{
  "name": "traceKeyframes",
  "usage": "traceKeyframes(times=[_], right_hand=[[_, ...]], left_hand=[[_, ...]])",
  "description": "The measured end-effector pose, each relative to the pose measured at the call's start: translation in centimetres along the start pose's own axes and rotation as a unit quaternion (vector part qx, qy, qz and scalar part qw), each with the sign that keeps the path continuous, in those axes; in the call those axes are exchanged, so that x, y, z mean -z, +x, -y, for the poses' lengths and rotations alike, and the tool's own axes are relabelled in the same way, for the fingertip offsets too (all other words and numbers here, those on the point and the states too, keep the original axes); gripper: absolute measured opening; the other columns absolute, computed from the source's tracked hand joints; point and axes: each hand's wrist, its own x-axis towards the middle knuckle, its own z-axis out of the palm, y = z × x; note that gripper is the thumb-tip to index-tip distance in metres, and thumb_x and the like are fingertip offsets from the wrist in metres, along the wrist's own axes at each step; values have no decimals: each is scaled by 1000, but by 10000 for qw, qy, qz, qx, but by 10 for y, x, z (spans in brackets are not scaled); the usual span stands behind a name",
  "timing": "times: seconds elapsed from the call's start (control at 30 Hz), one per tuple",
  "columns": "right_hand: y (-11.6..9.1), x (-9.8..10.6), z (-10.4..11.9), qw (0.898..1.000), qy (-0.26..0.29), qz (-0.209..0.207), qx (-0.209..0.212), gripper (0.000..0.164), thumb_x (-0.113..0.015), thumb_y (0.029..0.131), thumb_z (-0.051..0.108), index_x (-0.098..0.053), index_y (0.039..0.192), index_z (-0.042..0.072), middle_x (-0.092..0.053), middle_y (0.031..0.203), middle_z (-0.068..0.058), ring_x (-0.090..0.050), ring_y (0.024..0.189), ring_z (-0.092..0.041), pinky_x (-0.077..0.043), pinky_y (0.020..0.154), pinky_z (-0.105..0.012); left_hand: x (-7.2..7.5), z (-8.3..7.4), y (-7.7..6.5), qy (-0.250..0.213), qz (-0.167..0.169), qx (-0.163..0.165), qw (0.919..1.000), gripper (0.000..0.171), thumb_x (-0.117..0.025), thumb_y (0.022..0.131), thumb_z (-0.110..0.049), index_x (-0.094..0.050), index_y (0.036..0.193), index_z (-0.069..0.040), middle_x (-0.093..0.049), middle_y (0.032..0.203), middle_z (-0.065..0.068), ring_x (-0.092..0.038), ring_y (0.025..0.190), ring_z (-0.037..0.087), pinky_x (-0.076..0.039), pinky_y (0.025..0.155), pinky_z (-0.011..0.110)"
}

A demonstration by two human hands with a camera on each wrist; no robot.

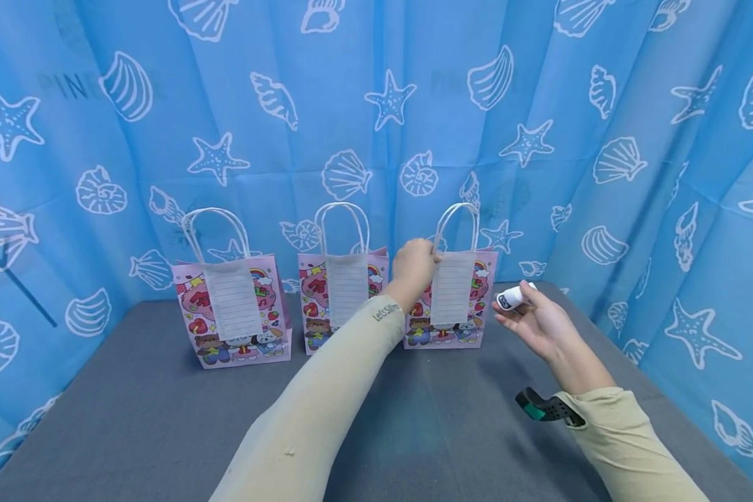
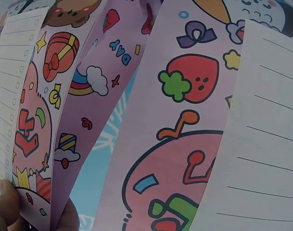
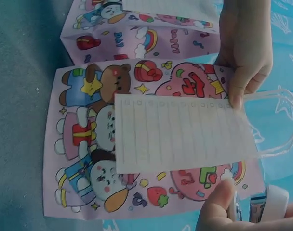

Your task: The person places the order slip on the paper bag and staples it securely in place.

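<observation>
My left hand [image 1: 414,268] pinches the top edge of the rightmost pink gift bag [image 1: 486,300], at its left corner. In the right wrist view, that thumb lies on the corner of a lined paper sheet [image 3: 180,134] that hangs over the bag's front. My right hand [image 1: 552,324] holds a small white stapler [image 1: 510,299] just right of the same bag. In the right wrist view the stapler's two arms stand apart, close to the bag's top edge, with nothing between them. White rope handles [image 1: 458,222] rise from the bag.
Two matching bags stand to the left: a middle bag [image 1: 316,307] and a left bag [image 1: 282,307], each with a lined sheet [image 1: 235,300] over its front. The grey tabletop [image 1: 132,418] ends at a blue shell-patterned curtain [image 1: 376,139] behind and at both sides.
</observation>
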Motion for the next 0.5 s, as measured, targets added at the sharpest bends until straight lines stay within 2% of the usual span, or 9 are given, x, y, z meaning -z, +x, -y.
traceKeyframes(times=[0.03,0.13,0.23,0.3,0.43,0.5], right_hand=[[0,-1,1,10000,-35,9,12,60,-39,103,36,2,143,18,-34,121,-12,-59,92,-18,-49,83,-27],[0,-3,3,9993,-210,242,201,51,-43,102,33,-13,137,12,-43,113,-11,-60,93,-17,-50,82,-25],[0,-6,6,9978,-171,478,431,36,-51,100,22,-30,126,9,-53,106,-8,-65,92,-17,-52,83,-26],[0,-10,8,9962,-316,560,593,33,-54,99,15,-34,124,7,-56,105,-6,-66,93,-16,-52,84,-27],[2,-18,12,9914,-939,283,868,37,-62,95,13,-39,124,12,-53,111,1,-63,96,-7,-51,84,-25],[5,-21,13,9862,-1307,146,1010,44,-64,95,14,-38,130,11,-51,113,3,-58,97,-5,-49,82,-22]], left_hand=[[0,0,0,16,-8,-11,10000,19,-62,95,-23,-73,109,-14,-69,102,0,-64,89,13,-51,73,24],[0,0,-1,17,-17,-20,10000,20,-62,95,-24,-73,109,-14,-69,101,0,-63,87,13,-50,71,23],[1,0,-1,15,-13,-26,10000,21,-62,95,-25,-73,109,-14,-69,100,-1,-63,85,12,-50,70,23],[1,0,-1,8,-2,-11,10000,21,-62,95,-26,-72,109,-13,-69,99,0,-63,85,13,-50,71,23],[1,0,0,-59,26,27,10000,22,-62,95,-27,-72,108,-13,-69,98,0,-63,85,13,-51,72,24],[1,0,0,-72,38,25,10000,22,-62,95,-27,-72,108,-13,-69,98,0,-63,86,14,-51,72,24]])
